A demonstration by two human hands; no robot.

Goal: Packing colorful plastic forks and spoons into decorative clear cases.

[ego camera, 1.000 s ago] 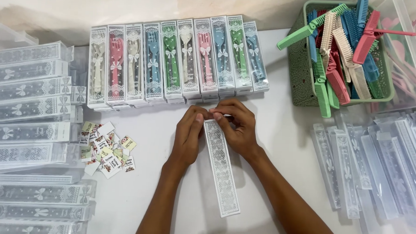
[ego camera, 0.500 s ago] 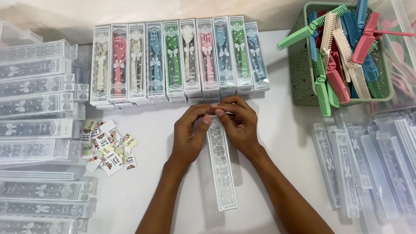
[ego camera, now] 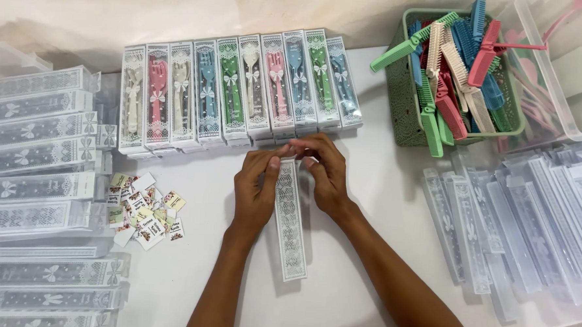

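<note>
Ten boxed combs (ego camera: 242, 89) stand in one row. One clear box (ego camera: 291, 219) lies between two hands: left hand (ego camera: 256, 188), right hand (ego camera: 326, 171). One green basket (ego camera: 404, 116) and one clear tub (ego camera: 568, 110) sit alongside.

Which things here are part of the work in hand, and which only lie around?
In use: left hand, right hand, long clear lace-printed plastic box.
Lying about: green basket of coloured combs, row of packed boxes, small paper labels.

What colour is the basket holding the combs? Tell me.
Green; the basket shows best in the head view, at upper right, filled with combs.
</note>
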